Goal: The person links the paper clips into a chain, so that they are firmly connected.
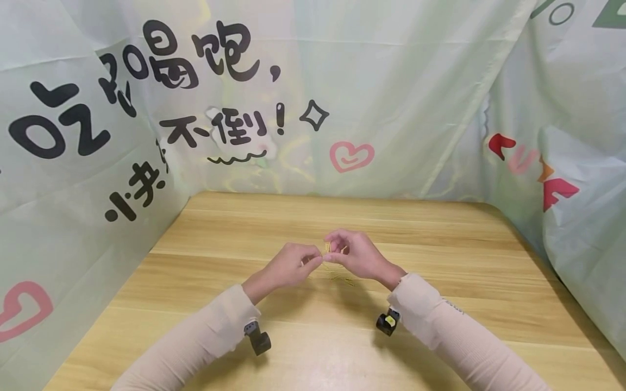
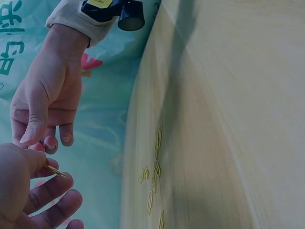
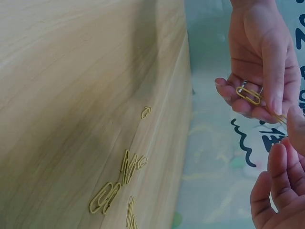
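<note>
My left hand (image 1: pixel 293 264) and right hand (image 1: pixel 359 255) meet fingertip to fingertip over the table in the head view. Between the left thumb and fingers is a gold wire paper clip (image 3: pixel 281 118), pinched and reaching toward the right fingertips. A second gold paper clip (image 3: pixel 249 95) lies against the left fingers, below the thumb, in the right wrist view. The right thumb and forefinger close at the far end of the pinched clip; their tips partly hide it. In the left wrist view, the right hand's remaining fingers hang loosely curled.
Several loose gold paper clips (image 3: pixel 127 167) lie scattered on the wooden table (image 1: pixel 415 228) under and beyond the hands. Printed cloth curtains (image 1: pixel 415 108) stand along the back and both sides. A small black camera (image 1: pixel 257 338) hangs under the left cuff, another (image 1: pixel 387 322) under the right.
</note>
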Available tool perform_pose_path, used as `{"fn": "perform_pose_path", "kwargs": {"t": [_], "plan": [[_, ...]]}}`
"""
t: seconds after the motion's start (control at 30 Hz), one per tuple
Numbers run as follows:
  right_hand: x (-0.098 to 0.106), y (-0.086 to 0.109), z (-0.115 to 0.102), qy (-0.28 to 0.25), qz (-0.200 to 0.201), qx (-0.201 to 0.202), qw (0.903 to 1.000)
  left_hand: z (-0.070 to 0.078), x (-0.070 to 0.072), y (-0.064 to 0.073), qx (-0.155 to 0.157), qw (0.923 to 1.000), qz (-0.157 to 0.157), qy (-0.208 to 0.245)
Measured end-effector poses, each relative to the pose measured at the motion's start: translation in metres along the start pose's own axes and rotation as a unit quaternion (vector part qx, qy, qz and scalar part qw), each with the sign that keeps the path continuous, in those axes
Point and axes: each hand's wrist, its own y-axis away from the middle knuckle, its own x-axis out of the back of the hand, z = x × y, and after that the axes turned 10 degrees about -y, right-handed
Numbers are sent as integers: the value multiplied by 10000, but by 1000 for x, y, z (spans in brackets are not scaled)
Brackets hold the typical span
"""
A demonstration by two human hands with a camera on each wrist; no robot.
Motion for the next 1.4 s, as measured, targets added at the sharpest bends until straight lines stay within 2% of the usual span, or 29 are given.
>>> {"fn": "perform_pose_path", "kwargs": {"t": [0.23, 0.4, 0.63, 0.83, 1.17, 1.4], "plan": [[0, -1, 1, 48, -39, -12, 10000, 0, 1, 0, 71, 10000, -26, 49], [-1, -1, 0, 84, -69, -47, 9999, -1, 1, 0, 8, 10000, 34, 37], [-3, 1, 1, -168, -104, -236, 9995, -1, -1, 1, -34, 9999, 74, 84], [-5, 2, 5, -424, -60, -153, 9990, -1, -2, 2, -141, 9997, 180, 121], [-5, 3, 2, -159, 159, 4, 9997, 2, 0, 1, -82, 9996, 245, 113], [-4, 4, 0, -511, 271, 30, 9983, 0, 1, 1, -151, 9993, 338, 28]]}}
